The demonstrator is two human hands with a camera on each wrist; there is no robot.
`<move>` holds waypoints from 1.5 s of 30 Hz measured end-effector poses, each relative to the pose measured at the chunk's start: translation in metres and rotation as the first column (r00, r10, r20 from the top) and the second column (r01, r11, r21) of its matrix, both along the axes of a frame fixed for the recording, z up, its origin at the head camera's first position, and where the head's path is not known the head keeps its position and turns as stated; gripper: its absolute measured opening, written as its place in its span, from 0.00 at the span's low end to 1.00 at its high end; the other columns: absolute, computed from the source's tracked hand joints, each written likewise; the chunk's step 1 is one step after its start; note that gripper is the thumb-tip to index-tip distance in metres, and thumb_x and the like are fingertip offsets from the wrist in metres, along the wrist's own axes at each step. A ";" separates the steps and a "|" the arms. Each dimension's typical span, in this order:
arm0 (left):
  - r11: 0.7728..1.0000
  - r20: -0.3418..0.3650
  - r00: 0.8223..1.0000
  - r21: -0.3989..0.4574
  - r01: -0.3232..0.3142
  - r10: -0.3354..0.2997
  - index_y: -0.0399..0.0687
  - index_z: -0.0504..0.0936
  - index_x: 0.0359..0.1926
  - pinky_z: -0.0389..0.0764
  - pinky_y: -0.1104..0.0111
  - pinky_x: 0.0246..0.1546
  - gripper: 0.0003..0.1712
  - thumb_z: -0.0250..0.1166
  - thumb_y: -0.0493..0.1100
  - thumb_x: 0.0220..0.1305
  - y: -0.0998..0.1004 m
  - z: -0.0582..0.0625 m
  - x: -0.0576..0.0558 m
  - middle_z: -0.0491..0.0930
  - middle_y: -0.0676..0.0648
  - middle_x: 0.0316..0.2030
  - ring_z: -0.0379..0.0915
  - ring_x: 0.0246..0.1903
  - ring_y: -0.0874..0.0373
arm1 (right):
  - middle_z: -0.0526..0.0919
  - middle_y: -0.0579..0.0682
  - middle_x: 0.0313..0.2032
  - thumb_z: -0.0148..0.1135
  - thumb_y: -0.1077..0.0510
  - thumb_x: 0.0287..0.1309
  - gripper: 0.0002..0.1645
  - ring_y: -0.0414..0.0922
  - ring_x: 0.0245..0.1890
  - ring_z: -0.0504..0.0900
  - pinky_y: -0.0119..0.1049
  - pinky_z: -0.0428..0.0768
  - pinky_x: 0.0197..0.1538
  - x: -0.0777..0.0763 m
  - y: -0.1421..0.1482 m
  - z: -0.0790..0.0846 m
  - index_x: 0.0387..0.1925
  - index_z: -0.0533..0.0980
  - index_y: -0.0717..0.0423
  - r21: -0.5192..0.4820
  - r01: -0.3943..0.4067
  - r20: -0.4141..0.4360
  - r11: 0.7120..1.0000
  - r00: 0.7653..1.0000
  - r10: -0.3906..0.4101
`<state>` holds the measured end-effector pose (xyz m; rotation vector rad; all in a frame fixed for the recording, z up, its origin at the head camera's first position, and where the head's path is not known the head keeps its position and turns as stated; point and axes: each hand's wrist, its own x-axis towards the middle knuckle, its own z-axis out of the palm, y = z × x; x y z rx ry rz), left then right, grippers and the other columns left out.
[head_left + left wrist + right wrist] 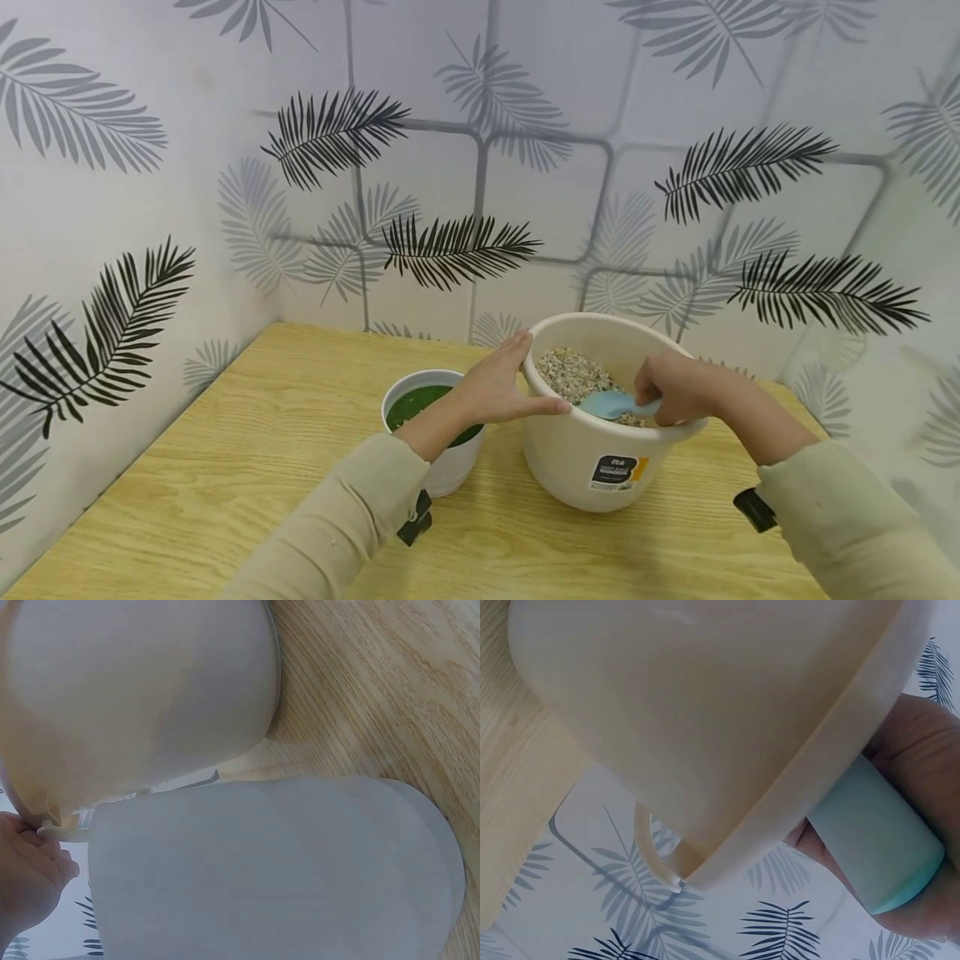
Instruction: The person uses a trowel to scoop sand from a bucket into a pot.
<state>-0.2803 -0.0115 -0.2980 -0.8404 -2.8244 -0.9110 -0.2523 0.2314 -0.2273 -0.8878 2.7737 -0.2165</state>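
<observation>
A cream plastic bucket (558, 454) with a dark label holds pale, coarse grains (573, 375) and leans to the right in the head view. My left hand (495, 387) grips its left rim, the thumb along the front and the fingers farther back. Inside the bucket, my right hand (678, 387) grips a light-blue trowel (609, 404) whose blade lies against the grains. The right wrist view shows the thick handle (877, 832) within that hand's curled fingers. Left of the bucket stands a white pot (450, 471), green inside, with a few grains showing; my left forearm partly covers it.
Both containers are on a light wood-grain table (300, 400). Behind it rises a wall (555, 200) with a feather-leaf pattern, close to the bucket's far side. A curved loop handle (649, 840) hangs at the bucket's rim in the right wrist view.
</observation>
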 end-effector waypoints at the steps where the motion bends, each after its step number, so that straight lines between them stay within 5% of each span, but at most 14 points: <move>1: 1.000 0.000 1.000 0.000 0.004 -0.004 0.42 0.43 0.72 0.51 0.55 0.70 0.63 0.66 0.67 0.48 0.000 0.000 0.000 0.41 0.42 0.73 0.39 0.72 0.50 | 0.47 0.42 0.16 0.50 0.79 0.29 0.24 0.38 0.19 0.45 0.30 0.48 0.24 -0.001 0.000 -0.001 0.13 0.53 0.49 -0.007 -0.007 0.001 1.000 1.000 0.007; 9: 0.999 0.021 1.000 0.040 0.020 -0.021 0.41 0.42 0.72 0.50 0.55 0.70 0.63 0.68 0.64 0.47 -0.001 -0.001 -0.004 0.40 0.41 0.73 0.38 0.72 0.49 | 0.46 0.41 0.16 0.49 0.78 0.30 0.24 0.38 0.19 0.44 0.29 0.47 0.24 -0.004 0.002 -0.002 0.12 0.51 0.49 -0.021 -0.076 -0.020 0.997 0.997 0.076; 17: 0.996 0.037 0.999 0.087 0.020 -0.023 0.41 0.43 0.72 0.50 0.55 0.71 0.63 0.71 0.61 0.46 0.001 -0.001 -0.003 0.41 0.41 0.72 0.38 0.72 0.49 | 0.48 0.41 0.15 0.52 0.77 0.33 0.26 0.36 0.17 0.46 0.27 0.49 0.23 -0.006 -0.002 -0.003 0.11 0.52 0.48 -0.051 -0.066 0.061 0.997 0.996 0.069; 25: 0.995 0.032 0.999 0.102 0.003 -0.007 0.42 0.44 0.72 0.51 0.56 0.70 0.65 0.71 0.62 0.44 0.003 0.001 -0.001 0.41 0.42 0.73 0.40 0.72 0.49 | 0.45 0.39 0.16 0.50 0.76 0.27 0.25 0.36 0.18 0.42 0.28 0.44 0.25 -0.004 -0.009 -0.009 0.11 0.49 0.47 -0.016 -0.185 -0.117 0.983 0.976 0.182; 45: 0.995 0.005 1.000 0.101 -0.004 0.003 0.40 0.47 0.72 0.52 0.55 0.70 0.62 0.71 0.62 0.45 0.003 -0.004 0.000 0.44 0.41 0.72 0.41 0.72 0.48 | 0.48 0.39 0.16 0.50 0.78 0.28 0.27 0.35 0.18 0.46 0.26 0.49 0.24 -0.018 -0.004 -0.030 0.13 0.51 0.47 -0.050 -0.150 -0.254 0.987 0.958 0.132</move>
